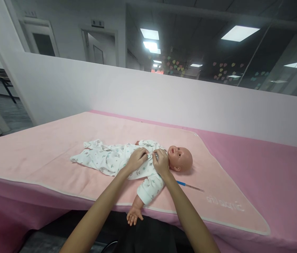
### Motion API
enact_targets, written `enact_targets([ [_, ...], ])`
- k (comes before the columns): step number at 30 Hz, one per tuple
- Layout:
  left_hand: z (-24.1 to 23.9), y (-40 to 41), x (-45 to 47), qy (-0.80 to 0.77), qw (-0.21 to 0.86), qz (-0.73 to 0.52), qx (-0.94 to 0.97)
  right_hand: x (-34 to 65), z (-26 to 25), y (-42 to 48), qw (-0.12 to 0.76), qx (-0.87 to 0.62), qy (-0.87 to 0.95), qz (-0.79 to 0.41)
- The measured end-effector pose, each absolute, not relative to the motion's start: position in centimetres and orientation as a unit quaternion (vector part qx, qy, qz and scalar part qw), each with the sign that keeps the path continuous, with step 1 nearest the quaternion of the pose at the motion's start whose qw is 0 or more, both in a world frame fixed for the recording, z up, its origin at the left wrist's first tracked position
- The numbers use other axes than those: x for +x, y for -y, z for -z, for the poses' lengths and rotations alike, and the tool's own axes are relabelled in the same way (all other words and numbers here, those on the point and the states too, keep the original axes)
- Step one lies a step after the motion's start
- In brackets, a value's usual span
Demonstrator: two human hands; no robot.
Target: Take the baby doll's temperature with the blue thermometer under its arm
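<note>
A baby doll [181, 160] lies on its back, its head to the right, dressed in a white printed baby outfit [111, 158]. On the doll's chest, my left hand [137, 159] pinches the front of the outfit. Just to the right, near the doll's neck, my right hand [161, 161] also has its fingers closed on the outfit. A short strip of white fabric or tie shows between my fingertips; its exact kind is too small to make out. One doll arm [135, 211] hangs toward me over the table edge, palm showing.
Under the doll is a peach blanket [45, 147] on a pink-covered table [277, 168]. A blue-ended thin stick [190, 186] lies beside the doll's head. Behind the table runs a white wall [151, 95] with a window [217, 45] above it.
</note>
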State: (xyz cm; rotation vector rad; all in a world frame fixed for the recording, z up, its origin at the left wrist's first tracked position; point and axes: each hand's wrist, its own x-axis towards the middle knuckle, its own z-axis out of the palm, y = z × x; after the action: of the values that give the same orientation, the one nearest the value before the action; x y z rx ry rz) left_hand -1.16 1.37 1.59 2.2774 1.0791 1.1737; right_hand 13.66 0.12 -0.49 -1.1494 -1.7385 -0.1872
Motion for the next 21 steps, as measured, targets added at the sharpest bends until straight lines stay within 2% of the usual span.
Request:
enact_targets([
  [5, -1.7, -1.0, -1.2, -0.373, 0.191, -0.456, 0.785, 13.6, 0.5, -0.1, 0.513, -0.479, 0.708, 0.077],
  [12, -1.3, -0.9, -1.0, -0.378, 0.064, -0.405, 0.83, 13.4, 0.5, -0.1, 0.505, -0.491, 0.704, 0.088],
  [21, -1.4, -0.8, -3.1, -0.412, 0.02, -0.399, 0.819, 13.7, 0.4, -0.3, 0.52, -0.497, 0.684, 0.117],
])
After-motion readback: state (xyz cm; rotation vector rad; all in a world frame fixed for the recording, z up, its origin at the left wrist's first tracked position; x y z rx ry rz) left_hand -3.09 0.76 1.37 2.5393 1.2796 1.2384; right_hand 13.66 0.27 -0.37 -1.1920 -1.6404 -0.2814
